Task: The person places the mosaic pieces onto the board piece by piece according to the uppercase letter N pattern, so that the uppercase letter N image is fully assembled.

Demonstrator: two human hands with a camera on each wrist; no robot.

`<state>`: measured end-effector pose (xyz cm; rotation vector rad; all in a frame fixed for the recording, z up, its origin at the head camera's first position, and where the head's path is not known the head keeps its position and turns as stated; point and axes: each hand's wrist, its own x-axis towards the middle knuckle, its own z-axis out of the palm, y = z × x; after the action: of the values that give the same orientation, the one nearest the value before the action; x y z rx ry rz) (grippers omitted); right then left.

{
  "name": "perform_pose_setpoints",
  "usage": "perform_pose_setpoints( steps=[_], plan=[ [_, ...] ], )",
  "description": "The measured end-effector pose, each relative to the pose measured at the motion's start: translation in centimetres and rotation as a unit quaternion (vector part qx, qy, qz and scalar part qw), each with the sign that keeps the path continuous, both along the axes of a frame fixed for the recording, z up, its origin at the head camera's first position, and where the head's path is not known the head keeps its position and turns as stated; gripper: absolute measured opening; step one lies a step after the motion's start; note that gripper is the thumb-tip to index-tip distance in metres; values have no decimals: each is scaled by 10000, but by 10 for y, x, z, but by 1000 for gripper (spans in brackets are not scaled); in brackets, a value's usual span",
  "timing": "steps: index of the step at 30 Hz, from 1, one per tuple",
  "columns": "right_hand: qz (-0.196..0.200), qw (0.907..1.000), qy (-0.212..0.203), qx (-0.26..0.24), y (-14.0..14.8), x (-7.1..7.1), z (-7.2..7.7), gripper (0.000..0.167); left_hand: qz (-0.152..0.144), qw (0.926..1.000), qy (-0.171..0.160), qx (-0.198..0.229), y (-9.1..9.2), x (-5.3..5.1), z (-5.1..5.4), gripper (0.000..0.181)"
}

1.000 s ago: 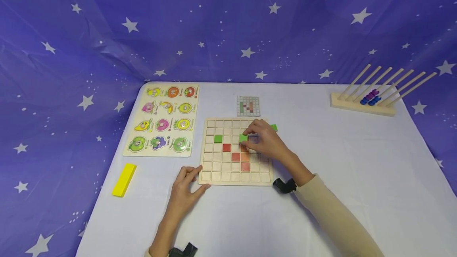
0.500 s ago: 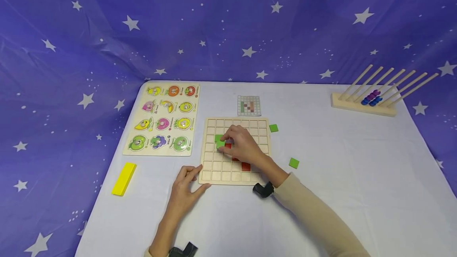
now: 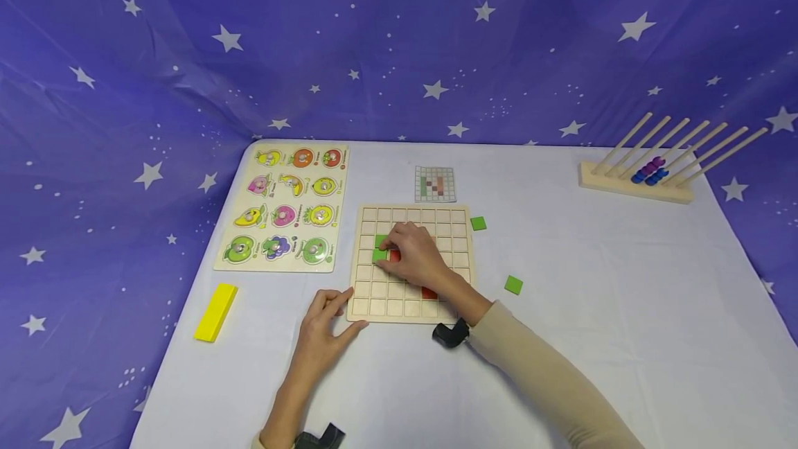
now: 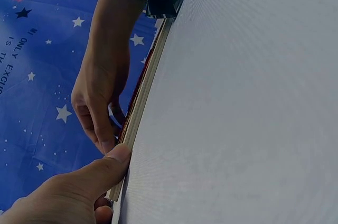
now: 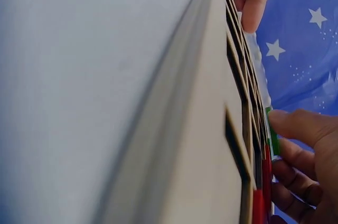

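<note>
A wooden grid board (image 3: 379, 307) lies on the white table, with green and red square tiles in some of its cells. My right hand (image 3: 414, 255) reaches over the board and pinches a green tile (image 3: 379, 256) between thumb and finger, at a cell just below another green tile (image 3: 380, 241). In the right wrist view the held green tile (image 5: 273, 134) is at the thumb tip. A red tile (image 3: 429, 292) shows below the hand; others are partly covered by it. My left hand (image 3: 320, 335) holds the board's near left corner, thumb on the front edge, fingers at the left side.
Loose green tiles lie right of the board, one by its edge (image 3: 478, 224) and one farther out (image 3: 513, 285). Behind it lies a pattern card (image 3: 435, 184). A fruit puzzle (image 3: 283, 206) and yellow block (image 3: 215, 312) are left; a peg stand (image 3: 636, 182) with beads stands back right.
My right hand has moved left across the board with a green tile, to the cell below the left green tile. A loose green tile on the right came into sight. The left hand stayed put.
</note>
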<state>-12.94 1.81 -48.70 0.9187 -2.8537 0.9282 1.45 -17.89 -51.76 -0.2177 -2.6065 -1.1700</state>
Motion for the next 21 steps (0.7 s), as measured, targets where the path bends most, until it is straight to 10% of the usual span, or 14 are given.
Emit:
perform_pose_setpoints(
  steps=[21],
  plan=[
    [19, 9998, -33, -206, 3, -1, -7, 28, 52, 10000, -10, -52, 1, 0, 0, 64]
  ],
)
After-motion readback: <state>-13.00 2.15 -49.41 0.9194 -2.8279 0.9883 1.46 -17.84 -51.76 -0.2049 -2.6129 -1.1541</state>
